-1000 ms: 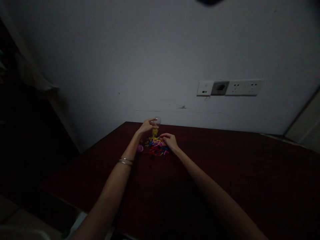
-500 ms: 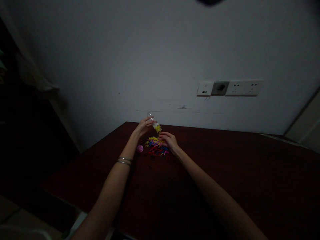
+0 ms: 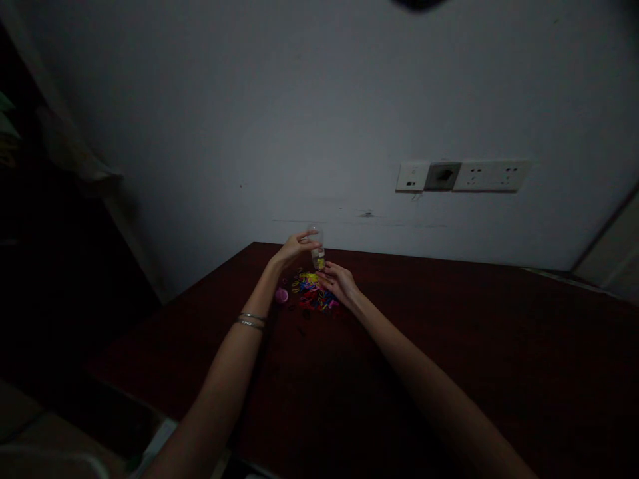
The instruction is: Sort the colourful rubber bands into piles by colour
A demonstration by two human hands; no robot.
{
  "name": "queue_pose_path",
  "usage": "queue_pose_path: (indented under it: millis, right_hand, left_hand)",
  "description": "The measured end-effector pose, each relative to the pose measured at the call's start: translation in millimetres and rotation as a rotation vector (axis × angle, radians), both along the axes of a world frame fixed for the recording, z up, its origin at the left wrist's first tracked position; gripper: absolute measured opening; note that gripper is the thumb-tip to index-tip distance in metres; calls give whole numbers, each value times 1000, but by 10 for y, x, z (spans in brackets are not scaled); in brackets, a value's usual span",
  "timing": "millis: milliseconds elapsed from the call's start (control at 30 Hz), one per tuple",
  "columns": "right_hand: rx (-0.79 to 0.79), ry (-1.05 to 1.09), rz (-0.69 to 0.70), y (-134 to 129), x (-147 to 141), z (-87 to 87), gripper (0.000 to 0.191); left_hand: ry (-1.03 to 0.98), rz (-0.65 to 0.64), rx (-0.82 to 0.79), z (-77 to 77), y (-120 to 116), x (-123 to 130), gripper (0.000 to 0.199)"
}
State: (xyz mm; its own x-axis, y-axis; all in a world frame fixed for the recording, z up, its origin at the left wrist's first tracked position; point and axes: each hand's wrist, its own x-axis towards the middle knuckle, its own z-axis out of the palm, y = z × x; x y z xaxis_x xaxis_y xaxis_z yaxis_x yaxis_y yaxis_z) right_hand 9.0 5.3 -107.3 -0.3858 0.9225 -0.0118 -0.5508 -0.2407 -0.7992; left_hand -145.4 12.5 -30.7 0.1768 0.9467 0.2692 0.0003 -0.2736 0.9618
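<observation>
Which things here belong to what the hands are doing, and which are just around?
In use:
- clear cylindrical jar, in the left hand
- multicoloured heap of small loops, by the right hand
- round pink lid-like piece, probably

Just around:
- white rectangular wall sockets
- square grey wall socket

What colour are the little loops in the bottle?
Those loops are yellow; the head view shows it.

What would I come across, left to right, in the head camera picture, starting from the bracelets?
Silver bracelets, round pink object, clear container, right hand, small white wall plate, grey wall plate, long white socket panel.
</observation>
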Motion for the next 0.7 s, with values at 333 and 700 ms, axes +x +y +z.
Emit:
queue_pose_path:
  millis: [333, 700]
  right_hand:
    - [2, -36, 30, 3, -40, -11, 22]
    - [100, -188, -24, -6, 3, 103, 32]
  left_hand:
    - [74, 31, 7, -21, 45, 31, 59]
    - [130, 183, 129, 74, 55, 43, 54]
